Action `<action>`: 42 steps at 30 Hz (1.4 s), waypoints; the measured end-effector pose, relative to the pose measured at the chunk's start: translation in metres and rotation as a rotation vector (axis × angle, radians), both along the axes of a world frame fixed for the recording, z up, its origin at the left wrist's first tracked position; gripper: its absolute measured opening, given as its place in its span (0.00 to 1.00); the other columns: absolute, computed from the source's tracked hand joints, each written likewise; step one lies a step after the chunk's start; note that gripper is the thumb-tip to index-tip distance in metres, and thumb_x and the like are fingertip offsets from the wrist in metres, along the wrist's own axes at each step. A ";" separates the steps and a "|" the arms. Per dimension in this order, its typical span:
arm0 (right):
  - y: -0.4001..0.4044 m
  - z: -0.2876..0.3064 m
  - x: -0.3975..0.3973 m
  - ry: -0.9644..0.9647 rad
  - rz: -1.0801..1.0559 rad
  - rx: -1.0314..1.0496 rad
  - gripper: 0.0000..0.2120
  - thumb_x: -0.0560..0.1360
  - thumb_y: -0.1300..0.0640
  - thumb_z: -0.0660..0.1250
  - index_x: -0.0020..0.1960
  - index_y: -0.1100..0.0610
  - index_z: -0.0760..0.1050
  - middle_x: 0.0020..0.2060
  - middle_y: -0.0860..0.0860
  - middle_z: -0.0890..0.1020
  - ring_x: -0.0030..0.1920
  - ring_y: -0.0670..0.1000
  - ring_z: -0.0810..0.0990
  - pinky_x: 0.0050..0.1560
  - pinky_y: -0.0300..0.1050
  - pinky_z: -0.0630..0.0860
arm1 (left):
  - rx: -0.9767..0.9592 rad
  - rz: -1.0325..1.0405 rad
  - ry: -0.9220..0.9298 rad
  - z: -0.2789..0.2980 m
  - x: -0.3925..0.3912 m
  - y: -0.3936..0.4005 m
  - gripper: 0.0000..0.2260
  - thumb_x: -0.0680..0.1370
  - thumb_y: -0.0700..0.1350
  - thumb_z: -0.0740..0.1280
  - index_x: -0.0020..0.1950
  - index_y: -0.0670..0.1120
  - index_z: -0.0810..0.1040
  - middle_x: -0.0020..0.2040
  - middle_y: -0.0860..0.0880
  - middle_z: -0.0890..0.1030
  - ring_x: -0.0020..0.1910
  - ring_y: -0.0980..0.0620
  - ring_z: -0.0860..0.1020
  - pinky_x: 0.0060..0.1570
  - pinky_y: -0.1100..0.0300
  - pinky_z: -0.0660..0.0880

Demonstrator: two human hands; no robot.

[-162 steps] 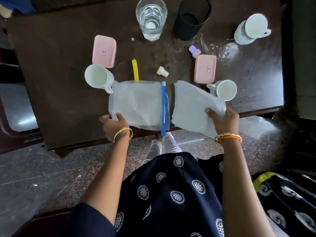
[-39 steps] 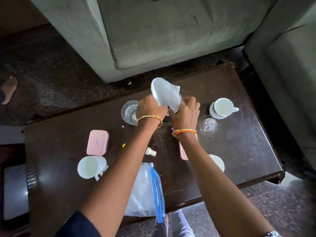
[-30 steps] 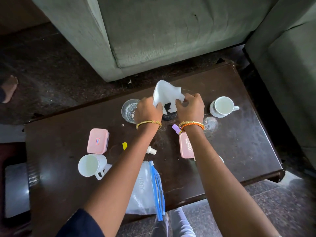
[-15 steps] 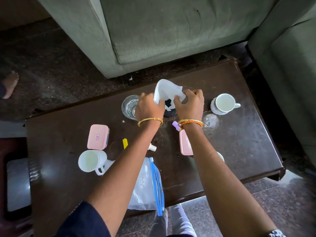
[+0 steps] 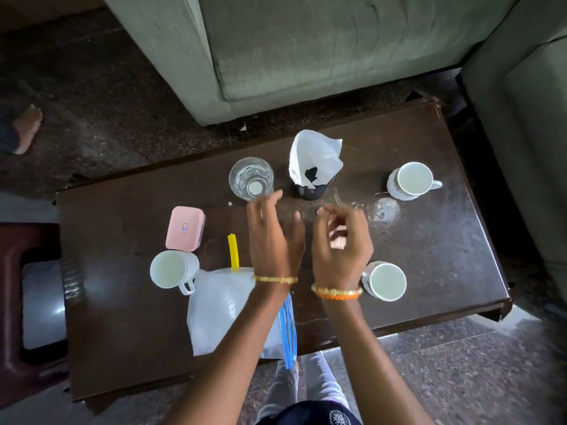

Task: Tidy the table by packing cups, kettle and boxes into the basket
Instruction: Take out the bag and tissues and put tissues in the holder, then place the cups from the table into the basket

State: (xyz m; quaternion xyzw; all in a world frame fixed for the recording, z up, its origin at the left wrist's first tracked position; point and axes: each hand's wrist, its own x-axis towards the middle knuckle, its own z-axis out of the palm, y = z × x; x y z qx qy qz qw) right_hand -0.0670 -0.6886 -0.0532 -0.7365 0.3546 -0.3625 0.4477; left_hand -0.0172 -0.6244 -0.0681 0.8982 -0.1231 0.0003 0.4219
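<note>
Hands (image 5: 306, 240) hover empty (both blurred) near paper-lined black basket (image 5: 311, 188).

A dark wooden bench (image 5: 429, 240) stands before a grey-green sofa (image 5: 306, 50), with a second seat of the same cloth (image 5: 527, 148) along its right side. On the bench, a drinking glass (image 5: 251, 178) stands near the far edge. A yellow strip (image 5: 233, 250) lies beside a clear plastic bag (image 5: 221, 308) with a blue zip edge (image 5: 287, 335), which overhangs the near edge. A wet ring (image 5: 385, 210) marks the wood at right. A bare foot (image 5: 26, 128) rests on the dark speckled floor (image 5: 122, 102) at far left.
</note>
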 end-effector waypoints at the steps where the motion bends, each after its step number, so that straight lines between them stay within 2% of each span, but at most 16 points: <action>1: 0.012 -0.003 -0.013 0.027 0.025 0.023 0.03 0.72 0.66 0.67 0.42 0.59 0.76 0.35 0.54 0.77 0.33 0.44 0.71 0.36 0.27 0.66 | -0.020 0.022 0.003 -0.004 -0.013 0.012 0.14 0.74 0.42 0.67 0.59 0.43 0.73 0.52 0.44 0.74 0.47 0.49 0.74 0.47 0.65 0.71; 3: 0.037 -0.013 -0.039 0.141 0.109 0.072 0.05 0.70 0.66 0.66 0.42 0.57 0.75 0.36 0.53 0.77 0.34 0.43 0.72 0.37 0.28 0.68 | -0.031 0.079 0.035 -0.012 -0.039 0.038 0.10 0.75 0.41 0.65 0.56 0.45 0.73 0.47 0.49 0.73 0.43 0.53 0.73 0.43 0.67 0.69; 6: 0.072 -0.037 -0.077 0.445 0.317 0.198 0.09 0.69 0.63 0.68 0.49 0.56 0.75 0.44 0.52 0.76 0.40 0.50 0.77 0.41 0.44 0.76 | 0.109 0.181 0.072 -0.032 -0.074 0.085 0.06 0.76 0.40 0.62 0.52 0.42 0.75 0.44 0.46 0.77 0.43 0.49 0.76 0.43 0.61 0.73; 9: 0.094 -0.064 -0.099 0.855 0.465 0.309 0.27 0.67 0.53 0.72 0.63 0.55 0.68 0.56 0.53 0.71 0.54 0.55 0.76 0.48 0.49 0.77 | 0.364 0.192 0.245 -0.054 -0.096 0.124 0.08 0.74 0.34 0.65 0.52 0.39 0.76 0.50 0.40 0.78 0.50 0.41 0.77 0.46 0.49 0.78; 10: 0.097 -0.071 -0.100 0.919 0.485 0.333 0.28 0.68 0.53 0.72 0.65 0.55 0.66 0.58 0.54 0.71 0.56 0.57 0.76 0.49 0.50 0.77 | 0.434 0.177 0.324 -0.058 -0.101 0.131 0.09 0.74 0.35 0.65 0.53 0.40 0.76 0.52 0.39 0.77 0.53 0.40 0.76 0.47 0.48 0.78; 12: 0.098 -0.081 -0.096 0.978 0.509 0.361 0.24 0.70 0.57 0.69 0.64 0.57 0.66 0.57 0.56 0.73 0.55 0.60 0.77 0.48 0.51 0.76 | 0.508 0.135 0.418 -0.063 -0.106 0.137 0.09 0.74 0.37 0.65 0.55 0.42 0.75 0.56 0.40 0.76 0.57 0.41 0.74 0.49 0.49 0.77; 16: 0.085 -0.092 -0.080 0.972 0.466 0.285 0.14 0.72 0.62 0.65 0.57 0.61 0.70 0.50 0.61 0.79 0.49 0.63 0.78 0.45 0.52 0.75 | 0.481 0.079 0.419 -0.066 -0.101 0.127 0.11 0.75 0.38 0.63 0.57 0.44 0.75 0.58 0.41 0.74 0.59 0.42 0.71 0.51 0.50 0.76; 20: 0.068 -0.094 -0.068 0.935 0.380 0.251 0.13 0.71 0.63 0.66 0.56 0.62 0.72 0.50 0.61 0.79 0.48 0.63 0.78 0.46 0.51 0.75 | 0.404 0.067 0.413 -0.069 -0.093 0.108 0.11 0.76 0.38 0.63 0.58 0.44 0.74 0.60 0.41 0.73 0.60 0.43 0.71 0.53 0.51 0.76; 25: 0.056 -0.084 -0.068 0.924 0.328 0.224 0.14 0.71 0.55 0.67 0.55 0.56 0.72 0.50 0.54 0.78 0.50 0.57 0.77 0.44 0.48 0.74 | 0.433 0.138 0.422 -0.064 -0.089 0.094 0.11 0.75 0.40 0.65 0.56 0.44 0.74 0.57 0.41 0.74 0.57 0.42 0.73 0.47 0.50 0.78; 28: 0.049 -0.065 -0.073 0.835 0.189 0.138 0.12 0.70 0.50 0.69 0.50 0.54 0.74 0.47 0.52 0.78 0.48 0.55 0.77 0.41 0.47 0.74 | 0.298 0.157 0.316 -0.052 -0.090 0.081 0.10 0.73 0.38 0.66 0.54 0.43 0.75 0.53 0.41 0.74 0.51 0.42 0.76 0.43 0.50 0.79; 32: 0.010 -0.024 -0.070 0.562 -0.006 0.095 0.05 0.71 0.58 0.70 0.43 0.58 0.76 0.40 0.55 0.80 0.36 0.52 0.75 0.37 0.38 0.65 | 0.124 -0.069 0.248 -0.031 -0.091 0.044 0.06 0.74 0.38 0.65 0.50 0.44 0.75 0.49 0.44 0.76 0.47 0.44 0.78 0.44 0.55 0.76; 33: -0.006 -0.017 -0.067 0.526 -0.041 0.094 0.03 0.70 0.61 0.69 0.42 0.60 0.76 0.39 0.57 0.80 0.35 0.52 0.75 0.37 0.37 0.65 | 0.106 -0.162 0.237 -0.027 -0.092 0.032 0.05 0.74 0.39 0.65 0.48 0.44 0.76 0.48 0.44 0.77 0.47 0.44 0.78 0.44 0.55 0.76; 35: -0.048 -0.011 -0.061 0.525 -0.128 0.123 0.02 0.70 0.64 0.67 0.42 0.62 0.76 0.38 0.59 0.81 0.38 0.57 0.78 0.41 0.42 0.70 | 0.114 -0.388 0.167 -0.021 -0.097 0.003 0.04 0.73 0.40 0.64 0.46 0.43 0.77 0.45 0.43 0.79 0.45 0.43 0.78 0.45 0.55 0.74; 37: -0.090 -0.015 -0.051 0.591 -0.205 0.182 0.05 0.70 0.63 0.66 0.45 0.62 0.76 0.43 0.60 0.80 0.45 0.61 0.78 0.46 0.48 0.71 | 0.177 -0.607 0.067 -0.022 -0.106 -0.027 0.09 0.70 0.44 0.66 0.48 0.42 0.79 0.46 0.42 0.80 0.47 0.42 0.79 0.48 0.55 0.76; 39: -0.123 -0.028 -0.038 0.724 -0.194 0.168 0.14 0.70 0.61 0.66 0.55 0.61 0.74 0.53 0.61 0.77 0.55 0.62 0.73 0.51 0.47 0.68 | 0.285 -0.787 0.048 -0.032 -0.114 -0.053 0.21 0.66 0.46 0.71 0.56 0.40 0.77 0.54 0.40 0.80 0.57 0.39 0.78 0.56 0.52 0.76; 42: -0.161 -0.047 -0.016 0.896 -0.081 0.083 0.31 0.68 0.59 0.70 0.69 0.54 0.64 0.68 0.59 0.64 0.66 0.63 0.63 0.61 0.55 0.68 | 0.524 -0.883 0.106 -0.046 -0.117 -0.081 0.33 0.66 0.49 0.73 0.67 0.39 0.68 0.67 0.38 0.71 0.70 0.39 0.67 0.68 0.47 0.67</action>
